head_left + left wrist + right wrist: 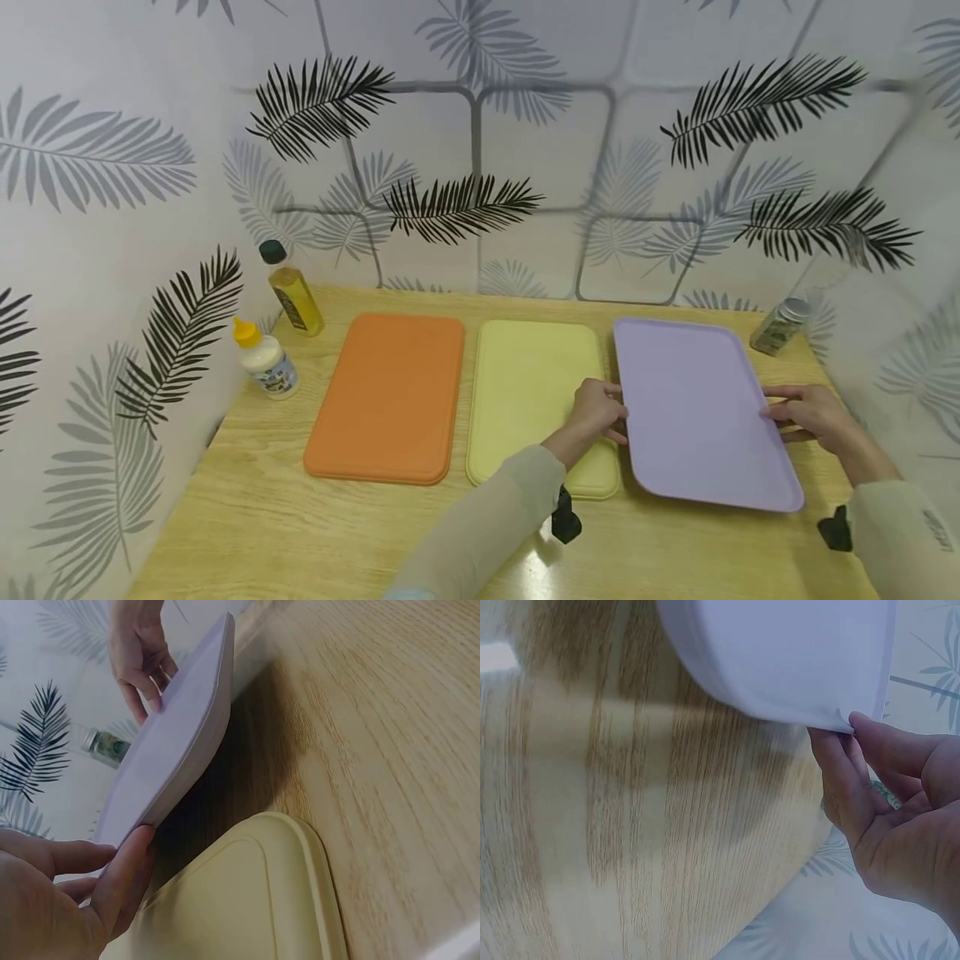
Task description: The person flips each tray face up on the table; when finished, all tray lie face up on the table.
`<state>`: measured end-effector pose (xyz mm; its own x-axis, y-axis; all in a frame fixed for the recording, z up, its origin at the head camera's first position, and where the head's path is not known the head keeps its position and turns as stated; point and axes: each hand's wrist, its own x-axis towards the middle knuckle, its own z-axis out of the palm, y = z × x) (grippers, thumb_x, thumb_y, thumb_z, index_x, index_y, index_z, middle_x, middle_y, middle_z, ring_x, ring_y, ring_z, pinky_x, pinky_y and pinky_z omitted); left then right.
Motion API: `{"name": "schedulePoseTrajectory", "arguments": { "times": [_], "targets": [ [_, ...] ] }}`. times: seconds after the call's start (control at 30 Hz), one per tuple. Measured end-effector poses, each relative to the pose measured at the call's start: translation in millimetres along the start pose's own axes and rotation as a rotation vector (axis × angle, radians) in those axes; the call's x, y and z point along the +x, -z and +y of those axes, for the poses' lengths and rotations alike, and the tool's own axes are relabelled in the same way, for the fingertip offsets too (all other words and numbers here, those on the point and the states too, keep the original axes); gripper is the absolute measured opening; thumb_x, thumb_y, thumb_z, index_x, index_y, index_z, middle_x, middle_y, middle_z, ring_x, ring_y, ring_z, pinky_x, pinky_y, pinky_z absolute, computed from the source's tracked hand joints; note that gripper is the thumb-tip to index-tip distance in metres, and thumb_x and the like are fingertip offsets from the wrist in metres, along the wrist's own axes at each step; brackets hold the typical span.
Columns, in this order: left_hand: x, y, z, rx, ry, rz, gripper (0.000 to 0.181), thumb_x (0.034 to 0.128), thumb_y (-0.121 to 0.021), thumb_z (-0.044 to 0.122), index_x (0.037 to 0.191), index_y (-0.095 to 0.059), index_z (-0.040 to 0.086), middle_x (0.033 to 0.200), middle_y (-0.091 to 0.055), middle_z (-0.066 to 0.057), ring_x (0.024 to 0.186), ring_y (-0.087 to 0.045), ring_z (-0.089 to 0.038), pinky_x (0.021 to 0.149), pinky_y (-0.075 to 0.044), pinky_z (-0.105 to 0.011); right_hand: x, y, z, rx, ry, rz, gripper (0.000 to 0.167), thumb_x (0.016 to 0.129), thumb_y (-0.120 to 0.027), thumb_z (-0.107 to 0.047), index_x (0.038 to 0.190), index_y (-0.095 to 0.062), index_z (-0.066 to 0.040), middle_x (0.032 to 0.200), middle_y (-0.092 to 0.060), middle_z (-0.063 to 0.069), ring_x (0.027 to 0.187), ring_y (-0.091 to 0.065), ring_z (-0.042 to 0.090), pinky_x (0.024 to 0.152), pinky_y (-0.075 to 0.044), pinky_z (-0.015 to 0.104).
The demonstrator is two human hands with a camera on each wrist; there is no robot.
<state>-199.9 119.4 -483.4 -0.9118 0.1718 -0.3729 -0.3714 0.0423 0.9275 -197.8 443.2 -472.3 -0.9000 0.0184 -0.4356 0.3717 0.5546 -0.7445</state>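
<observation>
A flat purple tray (697, 412) is held by its two long sides over the right part of the table. My left hand (596, 408) pinches its left edge, above the yellow tray (536, 400). My right hand (813, 414) pinches the right edge between thumb and fingers. In the left wrist view the purple tray (169, 742) is raised off the wood, with a shadow beneath, and the yellow tray (225, 900) lies below it. The right wrist view has my right hand (900, 802) gripping the rim of the purple tray (795, 660).
An orange tray (386, 396) lies left of the yellow one on the wooden table (300, 533). A yellow-capped white bottle (270, 367) and a dark-capped bottle of yellow liquid (296, 296) stand at the left. A small jar (778, 327) is at the back right, near the patterned wall.
</observation>
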Motion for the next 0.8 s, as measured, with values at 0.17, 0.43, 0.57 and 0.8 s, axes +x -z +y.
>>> {"name": "schedulePoseTrajectory", "arguments": {
  "times": [0.17,0.43,0.57,0.8],
  "targets": [
    [3.4,-5.7,-3.4,0.048,0.0,0.01,0.043,0.0801,-0.058,-0.019,0.122,-0.062,-0.008,0.099,-0.064,-0.018,0.06,-0.064,-0.035,0.059,-0.059,-0.044,1.8,2,5,-0.009,0.004,-0.002,0.061,0.091,-0.059,-0.003,0.138,-0.029,0.021,0.087,-0.068,0.003,0.077,-0.066,0.013,0.07,-0.059,0.04],
    [4.5,-18.0,-4.6,0.472,-0.121,0.086,0.016,0.0821,-0.054,-0.015,0.087,-0.067,-0.008,0.076,-0.066,-0.02,0.047,-0.065,-0.029,0.035,-0.048,-0.024,8.0,5,5,-0.034,0.014,0.011,0.061,0.09,-0.061,-0.004,0.138,-0.032,0.02,0.084,-0.066,0.002,0.076,-0.064,0.011,0.068,-0.059,0.04],
    [4.6,-24.3,-4.0,0.567,-0.117,0.123,0.012,0.0826,-0.055,-0.013,0.084,-0.065,-0.006,0.073,-0.066,-0.019,0.045,-0.064,-0.025,0.031,-0.042,-0.02,8.4,6,5,-0.034,0.0,0.026,0.061,0.089,-0.061,-0.003,0.137,-0.032,0.021,0.082,-0.067,0.001,0.073,-0.064,0.009,0.067,-0.059,0.038],
    [5.4,-30.3,-9.5,0.605,-0.135,0.102,0.025,0.0825,-0.056,-0.014,0.104,-0.066,-0.007,0.086,-0.068,-0.017,0.033,-0.052,-0.014,0.031,-0.043,-0.02,6.5,3,16,0.018,-0.03,0.021,0.057,0.089,-0.06,0.001,0.134,-0.033,0.022,0.076,-0.069,0.004,0.066,-0.066,0.013,0.063,-0.059,0.036]
  ]
}}
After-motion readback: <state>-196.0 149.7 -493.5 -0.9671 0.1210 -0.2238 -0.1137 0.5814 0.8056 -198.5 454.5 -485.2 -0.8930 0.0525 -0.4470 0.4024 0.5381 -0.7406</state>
